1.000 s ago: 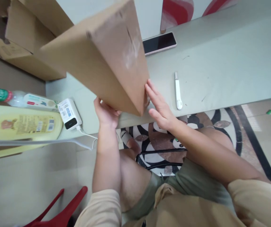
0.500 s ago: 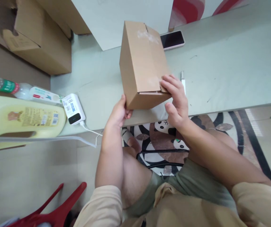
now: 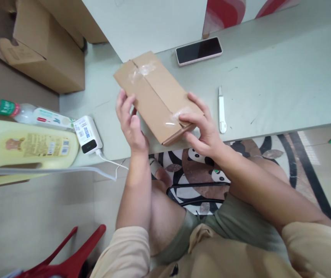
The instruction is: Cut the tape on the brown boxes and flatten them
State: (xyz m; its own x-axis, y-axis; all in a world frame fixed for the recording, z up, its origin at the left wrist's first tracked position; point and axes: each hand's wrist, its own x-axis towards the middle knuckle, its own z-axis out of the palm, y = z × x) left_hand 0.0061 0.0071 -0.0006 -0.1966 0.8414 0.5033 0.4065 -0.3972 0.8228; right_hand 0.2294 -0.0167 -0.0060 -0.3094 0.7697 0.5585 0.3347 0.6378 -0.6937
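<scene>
Since the earlier frame the cardboard box (image 3: 154,92) has been turned and lowered: before it stood tall on its end, now it lies low and diagonal above the near edge of the counter (image 3: 269,88), with the taped seam facing up. Clear tape shines at both ends of the seam; no print is on the box. The right hand (image 3: 203,131) grasps the near corner, with fingers on the tape and the thumb under. The left hand (image 3: 130,123) is open, its fingers flat against the left side.

Just right of the box lies a white cutter (image 3: 221,110), and behind it a dark phone (image 3: 198,51). At the left are a white power bank (image 3: 86,134) with a sticker and a yellow bottle (image 3: 23,148) with a barcode label; their writing is too small to read.
</scene>
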